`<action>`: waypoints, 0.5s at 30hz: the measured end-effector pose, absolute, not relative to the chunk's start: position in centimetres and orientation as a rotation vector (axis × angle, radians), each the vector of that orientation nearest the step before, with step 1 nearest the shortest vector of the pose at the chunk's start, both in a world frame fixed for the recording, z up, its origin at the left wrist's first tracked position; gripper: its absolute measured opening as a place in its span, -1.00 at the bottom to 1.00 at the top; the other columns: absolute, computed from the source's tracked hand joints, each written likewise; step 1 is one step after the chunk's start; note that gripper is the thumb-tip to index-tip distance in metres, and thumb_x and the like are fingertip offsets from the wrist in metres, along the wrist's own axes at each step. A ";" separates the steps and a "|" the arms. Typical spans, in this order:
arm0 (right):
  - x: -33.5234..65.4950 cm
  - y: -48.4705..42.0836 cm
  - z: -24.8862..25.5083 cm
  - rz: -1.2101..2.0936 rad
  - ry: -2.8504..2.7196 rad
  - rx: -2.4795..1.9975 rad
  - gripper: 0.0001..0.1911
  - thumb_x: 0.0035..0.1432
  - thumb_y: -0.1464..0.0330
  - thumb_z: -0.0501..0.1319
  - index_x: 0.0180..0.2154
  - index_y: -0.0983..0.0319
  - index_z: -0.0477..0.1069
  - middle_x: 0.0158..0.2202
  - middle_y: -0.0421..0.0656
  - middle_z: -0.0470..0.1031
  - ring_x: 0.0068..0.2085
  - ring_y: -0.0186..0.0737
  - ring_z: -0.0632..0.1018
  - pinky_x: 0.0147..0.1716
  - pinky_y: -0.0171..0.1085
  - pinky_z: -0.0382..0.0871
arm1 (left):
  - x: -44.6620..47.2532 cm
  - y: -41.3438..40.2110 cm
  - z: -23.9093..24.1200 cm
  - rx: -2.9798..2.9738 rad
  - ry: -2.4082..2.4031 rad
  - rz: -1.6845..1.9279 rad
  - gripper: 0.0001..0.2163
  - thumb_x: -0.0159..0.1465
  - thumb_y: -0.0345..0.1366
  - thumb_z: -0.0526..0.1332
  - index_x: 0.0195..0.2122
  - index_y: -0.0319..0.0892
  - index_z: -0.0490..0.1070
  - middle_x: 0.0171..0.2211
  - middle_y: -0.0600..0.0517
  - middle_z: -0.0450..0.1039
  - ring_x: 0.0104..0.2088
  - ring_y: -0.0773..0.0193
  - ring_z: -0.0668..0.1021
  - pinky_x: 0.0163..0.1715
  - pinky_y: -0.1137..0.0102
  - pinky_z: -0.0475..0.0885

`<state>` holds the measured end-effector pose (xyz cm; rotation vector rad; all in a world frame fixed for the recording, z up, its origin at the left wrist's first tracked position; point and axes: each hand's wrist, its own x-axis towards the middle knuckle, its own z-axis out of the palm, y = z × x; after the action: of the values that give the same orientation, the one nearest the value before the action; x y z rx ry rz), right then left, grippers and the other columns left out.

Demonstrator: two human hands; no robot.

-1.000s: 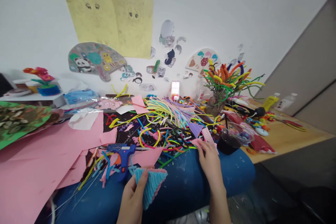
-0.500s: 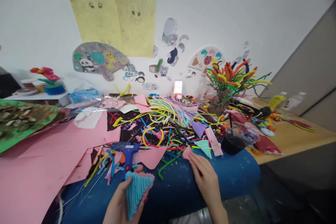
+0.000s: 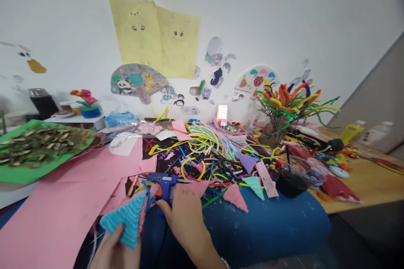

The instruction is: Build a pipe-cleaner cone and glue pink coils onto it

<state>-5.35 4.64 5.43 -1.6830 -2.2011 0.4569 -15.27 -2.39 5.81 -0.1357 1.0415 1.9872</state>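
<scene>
My left hand, fingers closed, holds a light-blue fuzzy triangle that seems made of pipe cleaners, with a pink edge showing behind it. My right hand is closed around the handle of a blue glue gun; its fingertips are partly hidden. To its right a pink triangle lies on the blue surface. Beyond that are a mint triangle, a pink strip and a purple triangle.
Loose pipe cleaners cover the middle of the table. Pink paper sheets and a green sheet spread over the left. A cup of dark liquid stands at right, before a vase of pipe-cleaner stems.
My right hand has let go of the pink triangle, leaving it on the blue surface, and moved left to the glue gun. My left hand shifted left with the blue triangle. The view turned left.
</scene>
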 end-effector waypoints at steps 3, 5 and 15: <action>-7.3 6.0 5.8 0.519 -2.197 -1.749 -0.50 0.17 0.19 0.29 -0.07 0.54 0.46 -0.19 0.33 0.57 -0.15 0.33 0.59 -0.20 0.06 0.42 | -15.9 -2.5 5.4 -0.051 1.086 2.058 -0.70 0.15 -0.32 0.30 -0.07 -0.15 0.52 -0.11 0.06 0.60 0.11 0.20 0.47 -0.13 0.61 0.51; -7.5 6.9 5.5 0.539 -2.161 -1.744 -0.50 0.19 0.20 0.25 -0.07 0.56 0.46 -0.21 0.34 0.58 -0.18 0.32 0.61 -0.24 0.02 0.43 | -16.2 -2.7 4.9 -0.002 1.099 2.084 -0.71 0.08 -0.28 0.37 -0.15 -0.14 0.53 -0.20 0.07 0.60 0.08 0.16 0.49 -0.04 0.54 0.49; -6.1 8.1 2.6 0.858 -1.762 -1.512 -0.81 0.07 0.28 0.22 -0.45 0.28 0.45 -0.42 0.04 0.58 -0.30 0.07 0.60 -0.31 -0.15 0.33 | -15.7 -3.0 3.5 0.239 1.244 2.274 -0.72 -0.18 -0.42 0.47 -0.45 -0.13 0.45 -0.53 0.17 0.44 -0.06 0.07 0.54 0.23 0.08 0.22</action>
<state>-6.13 8.11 2.62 -1.5120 -1.7621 0.8579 -15.67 -2.95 3.45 0.2390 1.2436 2.2739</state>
